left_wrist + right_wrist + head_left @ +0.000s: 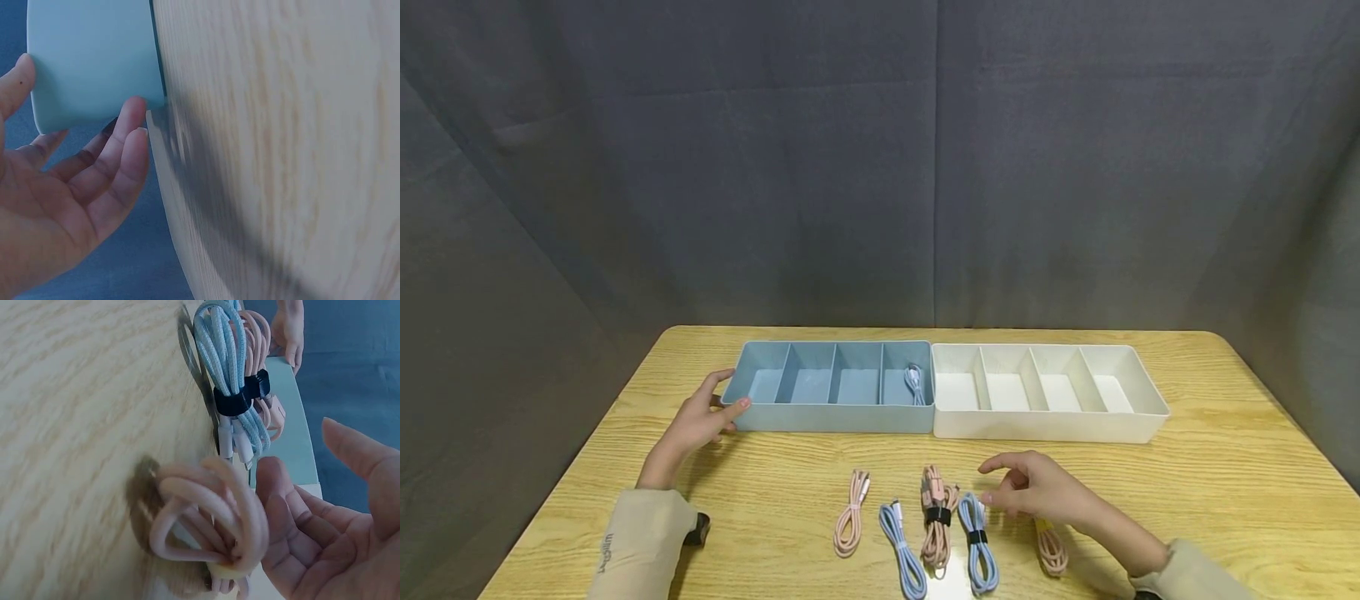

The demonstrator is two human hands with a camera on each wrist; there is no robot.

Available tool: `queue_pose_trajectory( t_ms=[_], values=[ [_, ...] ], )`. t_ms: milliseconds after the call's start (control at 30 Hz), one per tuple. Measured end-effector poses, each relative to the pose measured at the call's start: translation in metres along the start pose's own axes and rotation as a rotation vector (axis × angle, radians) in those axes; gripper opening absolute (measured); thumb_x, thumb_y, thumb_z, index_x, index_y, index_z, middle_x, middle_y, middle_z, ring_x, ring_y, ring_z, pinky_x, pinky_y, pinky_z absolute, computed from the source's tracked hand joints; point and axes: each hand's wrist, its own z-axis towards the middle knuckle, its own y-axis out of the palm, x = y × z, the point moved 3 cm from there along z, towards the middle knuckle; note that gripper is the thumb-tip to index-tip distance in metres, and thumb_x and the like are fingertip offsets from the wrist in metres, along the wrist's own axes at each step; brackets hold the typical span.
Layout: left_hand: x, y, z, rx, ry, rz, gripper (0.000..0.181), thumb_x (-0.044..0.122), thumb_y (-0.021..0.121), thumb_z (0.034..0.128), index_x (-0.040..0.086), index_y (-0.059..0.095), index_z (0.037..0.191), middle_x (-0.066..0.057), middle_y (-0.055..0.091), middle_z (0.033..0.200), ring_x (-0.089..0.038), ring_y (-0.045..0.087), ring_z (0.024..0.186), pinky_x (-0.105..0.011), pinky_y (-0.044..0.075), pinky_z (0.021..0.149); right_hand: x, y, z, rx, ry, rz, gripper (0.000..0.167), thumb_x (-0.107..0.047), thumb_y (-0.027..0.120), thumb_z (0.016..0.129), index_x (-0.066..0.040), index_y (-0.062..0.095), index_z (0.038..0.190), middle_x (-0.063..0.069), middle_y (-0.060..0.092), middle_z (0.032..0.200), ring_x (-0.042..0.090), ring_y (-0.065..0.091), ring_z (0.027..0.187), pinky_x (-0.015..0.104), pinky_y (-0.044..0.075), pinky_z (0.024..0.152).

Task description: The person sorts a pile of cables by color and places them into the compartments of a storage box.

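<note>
My left hand (698,419) is at the left end of a blue divided box (835,418), its thumb at the front rim and its fingers around the end. In the left wrist view the fingertips touch the box and the palm stands away from it. Above the table hovers my right hand (1033,487), thumb and index finger apart, holding nothing. Nearest to it are a blue cable with a black strap (977,537) and a pink cable with a yellow tie (1051,552), partly hidden by the hand. A coiled light-blue cable (914,383) lies in the box's rightmost compartment.
A white divided box (1048,426) stands against the blue box's right end. In front lie a pink cable (848,525), another blue cable (904,554) and a pink bundle with a black strap (936,542). Dark cloth (775,167) hangs behind the wooden table (760,517).
</note>
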Motion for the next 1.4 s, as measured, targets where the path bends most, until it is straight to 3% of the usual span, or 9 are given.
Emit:
queue_pose_trajectory(
  t_ms=[267, 567, 867, 1067, 1400],
  values=[
    [-0.001, 0.000, 0.001, -0.003, 0.000, 0.002, 0.072, 0.035, 0.054, 0.0915, 0.006, 0.016, 0.144, -0.033, 0.044, 0.118, -0.029, 0.061, 0.080, -0.038, 0.048, 0.061, -0.001, 0.004, 0.002, 0.014, -0.032, -0.128, 0.049, -0.022, 0.068, 0.083, 0.013, 0.053, 0.114, 0.006, 0.060, 0.061, 0.016, 0.056, 0.049, 0.026, 0.045, 0.047],
    [-0.004, 0.001, 0.002, -0.009, 0.002, -0.008, 0.074, 0.040, 0.054, 0.0904, 0.007, 0.016, 0.145, -0.032, 0.044, 0.117, -0.028, 0.061, 0.080, -0.038, 0.048, 0.061, -0.001, 0.019, 0.007, -0.012, -0.064, -0.286, 0.045, -0.026, 0.070, 0.080, 0.007, 0.059, 0.108, -0.006, 0.058, 0.057, 0.002, 0.049, 0.048, 0.022, 0.041, 0.050],
    [-0.005, 0.001, 0.003, -0.003, -0.007, -0.004, 0.075, 0.041, 0.054, 0.0899, 0.008, 0.016, 0.145, -0.031, 0.045, 0.115, -0.026, 0.060, 0.079, -0.036, 0.047, 0.060, 0.001, 0.026, 0.010, -0.004, -0.057, -0.332, 0.043, -0.024, 0.072, 0.078, 0.004, 0.060, 0.108, -0.009, 0.056, 0.054, 0.000, 0.045, 0.044, 0.021, 0.038, 0.045],
    [-0.004, 0.000, 0.002, -0.002, -0.010, -0.008, 0.074, 0.040, 0.054, 0.0905, 0.008, 0.016, 0.145, -0.030, 0.045, 0.115, -0.027, 0.060, 0.080, -0.035, 0.047, 0.060, 0.000, 0.026, 0.012, -0.002, -0.046, -0.312, 0.037, -0.020, 0.071, 0.078, 0.003, 0.062, 0.104, -0.007, 0.056, 0.052, 0.000, 0.043, 0.042, 0.020, 0.037, 0.044],
    [-0.004, 0.001, 0.002, -0.005, 0.002, -0.002, 0.072, 0.039, 0.055, 0.0906, 0.008, 0.017, 0.144, -0.032, 0.044, 0.117, -0.028, 0.061, 0.080, -0.037, 0.047, 0.061, 0.007, 0.026, 0.013, -0.033, 0.032, -0.107, 0.027, -0.010, 0.070, 0.076, 0.002, 0.061, 0.099, 0.007, 0.059, 0.055, 0.013, 0.052, 0.045, 0.020, 0.035, 0.042]
  ],
)
